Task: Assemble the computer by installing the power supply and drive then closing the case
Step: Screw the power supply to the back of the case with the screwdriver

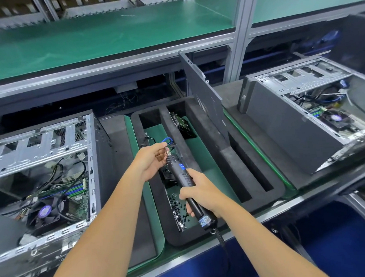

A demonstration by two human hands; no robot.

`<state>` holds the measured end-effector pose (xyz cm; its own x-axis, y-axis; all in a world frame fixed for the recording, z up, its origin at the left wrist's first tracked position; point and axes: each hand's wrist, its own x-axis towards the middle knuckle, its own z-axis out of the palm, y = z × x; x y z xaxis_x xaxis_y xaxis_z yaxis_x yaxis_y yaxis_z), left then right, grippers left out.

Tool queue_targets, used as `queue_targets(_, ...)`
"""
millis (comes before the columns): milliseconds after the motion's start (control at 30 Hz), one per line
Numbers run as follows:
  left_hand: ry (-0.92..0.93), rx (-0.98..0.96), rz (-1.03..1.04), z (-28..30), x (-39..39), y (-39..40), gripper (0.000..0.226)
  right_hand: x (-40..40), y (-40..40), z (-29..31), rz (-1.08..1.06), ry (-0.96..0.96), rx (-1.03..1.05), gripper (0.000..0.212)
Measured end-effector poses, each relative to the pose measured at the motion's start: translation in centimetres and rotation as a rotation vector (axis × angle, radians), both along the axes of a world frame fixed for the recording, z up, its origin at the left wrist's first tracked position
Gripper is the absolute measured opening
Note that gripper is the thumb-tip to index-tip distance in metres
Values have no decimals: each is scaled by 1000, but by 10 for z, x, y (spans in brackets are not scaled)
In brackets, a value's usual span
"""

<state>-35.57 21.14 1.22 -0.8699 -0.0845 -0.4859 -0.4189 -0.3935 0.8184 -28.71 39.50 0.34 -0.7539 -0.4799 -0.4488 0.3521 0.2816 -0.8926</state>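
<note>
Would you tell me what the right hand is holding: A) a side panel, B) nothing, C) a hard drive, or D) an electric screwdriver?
D: the right hand grips the dark body of the electric screwdriver above the foam tray, while the left hand is at its tip.

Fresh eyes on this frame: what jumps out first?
Centre: the right hand grips a black electric screwdriver over the foam tray, while the left hand pinches at its tip. An open computer case lies at left, a second open case at right, and a dark side panel stands upright in the tray.
</note>
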Motion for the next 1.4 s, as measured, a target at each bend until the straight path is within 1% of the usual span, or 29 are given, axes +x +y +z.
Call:
queue_targets(67,-9,11,2,1,0,0,12,1,-1,3,-9,4,-38,60)
queue_targets(100,-10,12,-2,2,-1,0,13,2,-2,4,-14,4,-47,58)
queue_targets(200,-18,12,-18,3,-2,-1,13,4,-3,6,-32,-8,-54,65)
queue_targets(333,-20,14,-22,6,1,-3,15,5,-2,10,-18,9,-55,59)
queue_targets(467,5,47,-29,12,5,-3,28,7,-2,15,-14,32,-83,43)
queue_targets(500,10,57,-24,14,6,-3,27,8,-2,17,-12,41,-90,40)
queue_targets(567,30,60,-10,19,8,-1,17,11,-3,21,-18,54,-104,36)
queue_targets(633,51,28,-4,22,11,0,12,13,-4,23,-23,62,-113,36)
queue_targets(733,75,2,-13,24,16,2,14,17,-5,26,-28,71,-119,36)
queue_targets(967,111,24,-6,23,25,1,24,22,-7,30,-17,79,-124,37)
queue_targets(1033,114,33,0,24,26,0,31,24,-9,32,-20,81,-126,38)
queue_targets(1167,113,64,98,29,29,-2,43,25,-11,39,-14,77,-146,42)
queue_targets(1233,116,31,162,34,34,-5,44,27,-14,47,-1,88,-159,41)
queue_targets(1400,156,-112,243,55,51,-21,48,43,-31,65,64,106,-197,39)
